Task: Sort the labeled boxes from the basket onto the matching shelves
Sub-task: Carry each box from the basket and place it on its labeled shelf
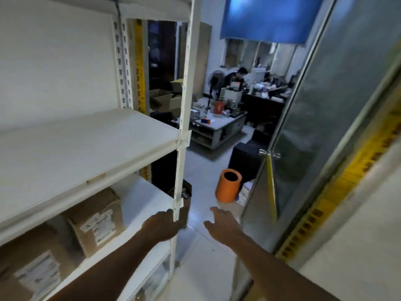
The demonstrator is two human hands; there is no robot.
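White shelf rack [86, 148] filling the left half. Upper shelf tagged "A-1" [184, 141] on the front post [184, 109], nothing on it. Lower shelf, at 8 o'clock: brown cardboard box marked "A-2" [95, 222] standing at the back, tilted a little; a second cardboard box [36, 263] at 7 o'clock, nearer the camera, its label too blurred to read. Room left on the lower shelf to the right of the marked box.

Left hand [162, 227] at 6 o'clock, fingers curled by the front post near the lower shelf's corner, partly hidden behind the post; cannot tell whether gripping it. Right hand [221, 222] just right of centre, low, fingers loosely spread, holding nothing, over the pale floor.

Beyond the post, toward 12 o'clock: cardboard cartons, a fan, a low counter [219, 124] crowded with small things, a seated person behind it. Orange bin [227, 185] on the floor at 5 o'clock beside a black box. Glass door [325, 127] with yellow tape along the right, narrowing the floor between rack and door.
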